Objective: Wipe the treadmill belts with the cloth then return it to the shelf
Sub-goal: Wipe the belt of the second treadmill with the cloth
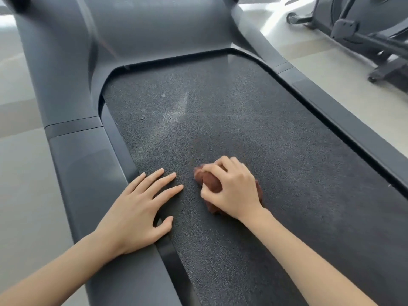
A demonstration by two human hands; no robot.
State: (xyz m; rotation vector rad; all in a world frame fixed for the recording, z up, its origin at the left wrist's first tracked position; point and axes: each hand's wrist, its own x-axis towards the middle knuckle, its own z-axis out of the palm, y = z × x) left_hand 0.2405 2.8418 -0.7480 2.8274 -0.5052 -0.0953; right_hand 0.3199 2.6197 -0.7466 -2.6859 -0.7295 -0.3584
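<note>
The black textured treadmill belt [254, 120] fills the middle of the view, with pale dusty streaks [176, 111] on its far left part. My right hand [231, 188] presses a bunched brown cloth [210, 183] down on the belt near its centre, fingers curled over it. Most of the cloth is hidden under the hand. My left hand [141, 208] lies flat with fingers spread, palm on the belt's left edge and the side rail [92, 173], holding nothing. No shelf is in view.
The grey motor cover [154, 29] and uprights rise at the far end of the belt. The right side rail [353, 133] borders the belt. Another exercise machine [364, 34] stands on the pale floor at the upper right.
</note>
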